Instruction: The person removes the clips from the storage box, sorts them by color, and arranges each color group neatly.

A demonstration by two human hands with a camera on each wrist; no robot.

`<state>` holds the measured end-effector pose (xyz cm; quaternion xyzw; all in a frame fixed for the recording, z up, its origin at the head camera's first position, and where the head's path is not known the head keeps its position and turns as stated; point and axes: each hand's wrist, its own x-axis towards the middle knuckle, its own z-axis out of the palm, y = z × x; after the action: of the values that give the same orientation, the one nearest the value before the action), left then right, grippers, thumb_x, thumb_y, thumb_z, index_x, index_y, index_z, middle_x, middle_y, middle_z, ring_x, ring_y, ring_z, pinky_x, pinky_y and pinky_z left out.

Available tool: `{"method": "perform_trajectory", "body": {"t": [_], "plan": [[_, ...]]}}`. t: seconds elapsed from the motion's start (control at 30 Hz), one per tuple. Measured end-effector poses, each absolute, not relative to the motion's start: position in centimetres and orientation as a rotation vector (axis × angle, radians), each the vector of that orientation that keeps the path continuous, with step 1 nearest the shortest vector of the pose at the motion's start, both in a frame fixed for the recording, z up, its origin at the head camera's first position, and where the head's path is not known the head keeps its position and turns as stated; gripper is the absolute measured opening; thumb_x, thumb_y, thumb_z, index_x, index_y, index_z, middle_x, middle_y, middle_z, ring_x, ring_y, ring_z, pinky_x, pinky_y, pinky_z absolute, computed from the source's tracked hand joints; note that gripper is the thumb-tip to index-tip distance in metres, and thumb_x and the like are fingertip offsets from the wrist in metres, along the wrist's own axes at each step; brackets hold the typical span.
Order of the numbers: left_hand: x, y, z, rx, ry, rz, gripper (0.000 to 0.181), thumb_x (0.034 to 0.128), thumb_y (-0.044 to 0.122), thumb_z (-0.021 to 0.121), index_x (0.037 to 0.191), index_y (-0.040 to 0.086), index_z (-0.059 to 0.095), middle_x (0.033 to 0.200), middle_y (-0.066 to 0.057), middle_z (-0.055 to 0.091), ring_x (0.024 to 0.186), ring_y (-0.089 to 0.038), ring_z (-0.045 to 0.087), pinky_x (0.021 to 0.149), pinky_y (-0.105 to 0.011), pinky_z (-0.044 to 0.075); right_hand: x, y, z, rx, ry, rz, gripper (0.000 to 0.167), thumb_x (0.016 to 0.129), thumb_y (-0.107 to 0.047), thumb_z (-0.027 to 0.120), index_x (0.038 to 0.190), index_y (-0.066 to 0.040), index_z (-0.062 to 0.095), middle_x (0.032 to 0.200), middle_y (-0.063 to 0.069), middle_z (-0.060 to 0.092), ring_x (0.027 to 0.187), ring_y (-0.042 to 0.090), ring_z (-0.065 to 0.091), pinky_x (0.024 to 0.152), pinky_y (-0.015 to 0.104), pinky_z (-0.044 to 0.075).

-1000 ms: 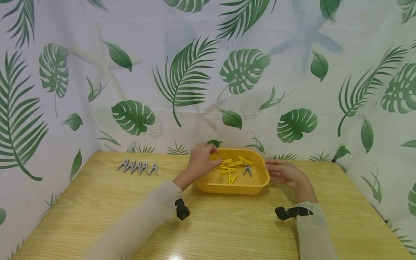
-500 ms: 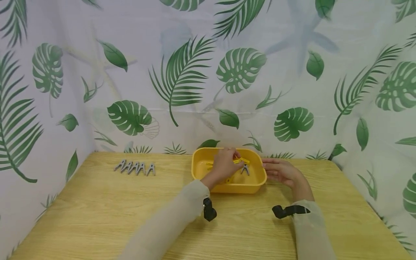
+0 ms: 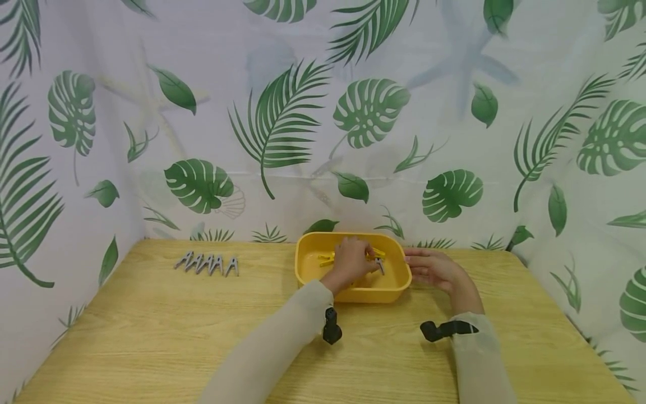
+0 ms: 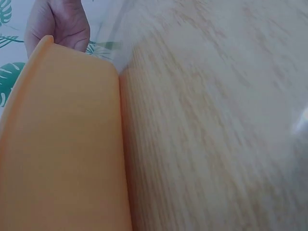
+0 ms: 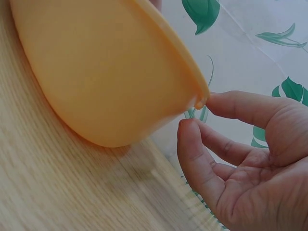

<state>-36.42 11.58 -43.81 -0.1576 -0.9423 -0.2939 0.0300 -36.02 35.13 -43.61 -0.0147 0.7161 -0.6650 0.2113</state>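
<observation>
A yellow plastic basket (image 3: 373, 295) stands at the back of the table. My left hand (image 3: 350, 261) reaches into it, thumb and fingertips together at the top of a grey clothespin (image 3: 381, 266). Yellow clothespins (image 3: 327, 258) lie around that hand, which partly hides them. My right hand (image 3: 436, 270) is at the basket's right end, a fingertip touching the rim (image 5: 204, 94), the other fingers loosely bent below and apart from it. The left wrist view shows the basket's outer wall (image 4: 72, 134) and the other hand (image 4: 62, 24) beyond, while the left hand is out of frame.
Several grey clothespins (image 3: 208, 264) stand in a row on the wooden table (image 3: 151, 325), left of the basket. A white leaf-print cloth (image 3: 282, 213) hangs right behind the table and along both sides.
My left hand has moved right, from over the basket's left end down to the grey clothespin inside. The right hand has stayed at the basket's right end. The head view has shifted slightly.
</observation>
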Motion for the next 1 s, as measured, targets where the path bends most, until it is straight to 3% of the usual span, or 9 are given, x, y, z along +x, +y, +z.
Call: {"method": "perform_trajectory", "body": {"t": [0.43,0.63,1.0], "plan": [[-36.7,11.7,-44.6,-0.555,-2.921,-0.660,0.020,0.0916,0.030,0.077,0.076,0.018,0.074,0.092,0.002,0.063,0.091,-0.018,0.047,0.079,-0.036,0.029,-36.2,35.2,-44.1,-0.020,1.989,-1.844,0.049,0.103,-0.017,0.059,0.146,0.003,0.047,0.100,-0.008,0.074,0.090,0.009,0.071,0.081,0.026,0.059],[-36.9,11.9,-45.1,-0.564,-2.921,-0.538,0.024,0.0907,0.033,0.077,0.071,0.020,0.070,0.089,0.003,0.061,0.088,-0.017,0.046,0.078,-0.035,0.029,-36.2,35.2,-44.0,-0.021,2.008,-1.834,0.053,0.102,-0.019,0.062,0.147,0.004,0.046,0.102,-0.009,0.074,0.092,0.009,0.071,0.082,0.026,0.059],[-37.2,12.1,-45.2,-0.556,-2.957,-0.480,0.025,0.0924,0.032,0.075,0.071,0.021,0.069,0.087,0.003,0.061,0.086,-0.018,0.045,0.078,-0.035,0.028,-35.9,35.1,-43.6,-0.021,2.010,-1.837,0.045,0.102,-0.017,0.061,0.142,0.002,0.051,0.100,-0.009,0.074,0.091,0.009,0.071,0.083,0.026,0.059]]}}
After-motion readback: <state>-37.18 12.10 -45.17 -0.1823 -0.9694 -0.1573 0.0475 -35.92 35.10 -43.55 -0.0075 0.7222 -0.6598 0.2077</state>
